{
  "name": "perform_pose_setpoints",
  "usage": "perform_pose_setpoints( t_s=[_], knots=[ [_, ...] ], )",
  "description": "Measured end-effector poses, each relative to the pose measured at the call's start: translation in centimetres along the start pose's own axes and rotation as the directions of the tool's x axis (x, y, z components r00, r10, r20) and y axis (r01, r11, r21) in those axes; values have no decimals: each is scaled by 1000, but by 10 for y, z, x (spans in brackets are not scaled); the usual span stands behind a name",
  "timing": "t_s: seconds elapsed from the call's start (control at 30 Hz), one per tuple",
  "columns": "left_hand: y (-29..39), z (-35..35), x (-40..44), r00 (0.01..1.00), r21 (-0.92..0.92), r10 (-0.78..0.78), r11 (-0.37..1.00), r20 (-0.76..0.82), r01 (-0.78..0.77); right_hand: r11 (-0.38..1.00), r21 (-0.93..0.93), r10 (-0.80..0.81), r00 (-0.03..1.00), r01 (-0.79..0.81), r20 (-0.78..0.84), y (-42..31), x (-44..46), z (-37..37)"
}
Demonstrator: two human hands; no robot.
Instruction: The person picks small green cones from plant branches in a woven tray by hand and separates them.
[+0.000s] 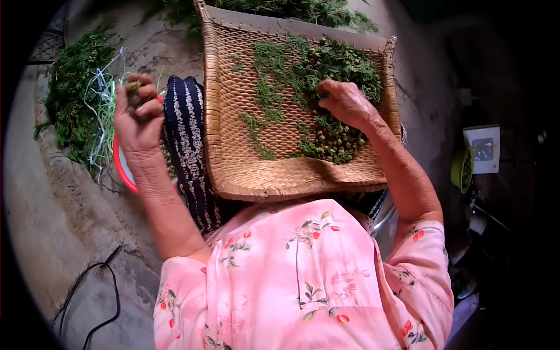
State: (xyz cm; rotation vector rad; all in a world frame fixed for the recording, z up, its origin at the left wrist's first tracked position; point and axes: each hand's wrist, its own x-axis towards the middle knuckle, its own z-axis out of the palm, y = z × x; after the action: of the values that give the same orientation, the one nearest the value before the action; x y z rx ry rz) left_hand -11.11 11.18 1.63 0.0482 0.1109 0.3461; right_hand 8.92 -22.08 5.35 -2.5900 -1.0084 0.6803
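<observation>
A woven winnowing basket (pixel 233 137) rests across my lap. On its right side lie green feathery sprigs (pixel 350 67) mixed with small round seed cones (pixel 338 140); thinner bits of green are scattered toward its middle. My right hand (pixel 348 104) is over this pile, its thumb and fingers pinched together at the sprigs; what is between the fingertips is hidden. To the left of the basket my left hand (pixel 140 111) is raised palm up, fingers curled around a few seed cones (pixel 133 87). Partly behind that wrist is a red-rimmed basin (pixel 121 166) with small pieces inside.
A heap of green sprigs (pixel 79 87) and a tangle of pale plastic strings (pixel 106 114) lie on the floor at left. More greenery (pixel 309 10) is beyond the basket. A black cable (pixel 114 280) runs at lower left. A green container (pixel 462 169) stands at right.
</observation>
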Motion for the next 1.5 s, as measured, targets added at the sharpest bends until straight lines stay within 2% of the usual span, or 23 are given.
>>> perform_pose_setpoints(
  t_s=[0.1, 0.17, 0.27, 0.37, 0.4, 0.5, 0.57, 0.6, 0.63, 0.7, 0.73, 0.77, 0.8, 0.83, 0.9, 0.97, 1.03, 1.1, 1.17, 1.23, 1.3, 1.43, 1.5],
  knots=[
    [60, -68, -21, 911, 185, 269, 958, -313, -219, 988, -129, 102, 981, -81, 168, 17, -23, 1],
    [105, -136, -31, 737, 188, 368, 929, -568, -319, 977, -195, 127, 967, -84, 223, 29, -35, 4],
    [118, -184, -55, 574, 275, 434, 897, -694, -346, 978, -202, 102, 954, -45, 282, 35, -46, 15],
    [114, -206, -72, 506, 299, 489, 861, -711, -413, 993, -105, 78, 956, -50, 284, 28, -45, 30],
    [104, -181, -73, 419, 167, 343, 900, -841, -403, 998, -49, 38, 970, -27, 240, 30, -44, 43],
    [115, -211, -81, 490, 162, 381, 888, -784, -430, 979, 160, 112, 987, -130, 118, 14, -36, 60],
    [98, -180, -74, 470, 217, 416, 881, -779, -420, 681, 703, 125, 979, -203, 162, 5, -29, 58],
    [99, -177, -70, 461, 243, 433, 877, -774, -415, 524, 834, 85, 985, -173, 151, -8, -30, 48],
    [100, -174, -65, 452, 270, 451, 871, -770, -410, 476, 863, 87, 985, -170, 146, -8, -29, 45],
    [116, -189, -54, 609, 284, 517, 851, -602, -442, 619, 754, 141, 975, -220, 169, -2, -32, 37],
    [106, -168, -39, 488, 398, 609, 786, -625, -473, 620, 752, 143, 975, -222, 169, 1, -34, 32],
    [100, -148, -26, 488, 396, 607, 788, -627, -472, 780, 559, 145, 950, -281, 276, 4, -35, 27],
    [95, -129, -14, 566, 358, 622, 779, -541, -514, 894, 329, 170, 910, -303, 377, 7, -36, 23],
    [90, -110, -5, 631, 317, 635, 772, -446, -552, 979, 133, 104, 945, -152, 309, 19, -37, 34],
    [71, -71, 8, 906, 198, 417, 896, -69, -398, 991, 27, 117, 951, -130, 286, 17, -40, 48],
    [25, -11, 27, 966, 158, 246, 954, 79, -255, 989, 97, 87, 972, -111, 218, 1, -38, 58],
    [-5, 8, 50, 966, 161, 31, 984, 256, -74, 905, 362, 136, 958, -224, 253, -10, -27, 76],
    [-38, 15, 66, 966, 161, -98, 985, 241, 60, 602, 720, 205, 938, -346, 279, -37, -23, 85],
    [-60, 9, 78, 973, 263, -162, 958, 163, 116, 581, 781, 79, 971, -228, 225, -53, -8, 93],
    [-80, 9, 78, 991, 391, -130, 913, 9, 116, 330, 938, 29, 995, -104, 100, -72, 1, 85],
    [-87, 10, 77, 998, 456, -18, 889, -59, 43, 327, 943, -41, 996, -59, 77, -70, 5, 58],
    [-71, -5, 89, 995, 282, -96, 955, -16, 97, 776, 627, 132, 990, -69, -54, -12, 7, 36],
    [-69, -7, 93, 995, 262, -91, 960, -28, 95, 992, 100, 84, 995, -79, -48, 5, -2, 28]
  ],
)
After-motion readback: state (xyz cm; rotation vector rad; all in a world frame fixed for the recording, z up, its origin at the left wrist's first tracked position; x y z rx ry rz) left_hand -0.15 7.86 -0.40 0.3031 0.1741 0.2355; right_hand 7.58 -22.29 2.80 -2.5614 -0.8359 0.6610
